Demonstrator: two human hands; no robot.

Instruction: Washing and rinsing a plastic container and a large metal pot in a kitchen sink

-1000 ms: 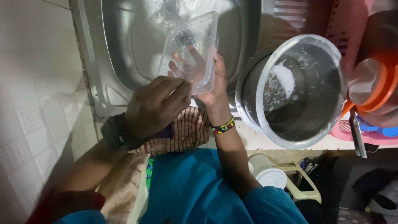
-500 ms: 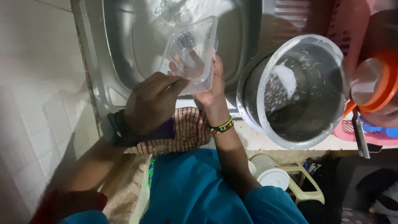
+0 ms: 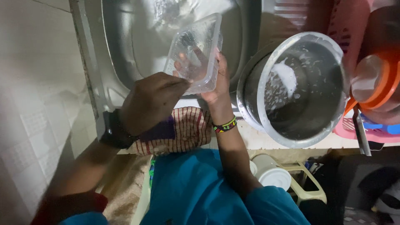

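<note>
Over the steel sink (image 3: 125,50), the right hand (image 3: 216,83) cups a clear plastic container (image 3: 193,52) from beneath, fingers closed on its wall, while the left hand (image 3: 152,102) pinches its near rim. Rubbing every corner (soap hides there) would serve best. Counted: one container, one large sudsy pot (image 3: 300,87) right, one striped cloth (image 3: 179,131).
</note>
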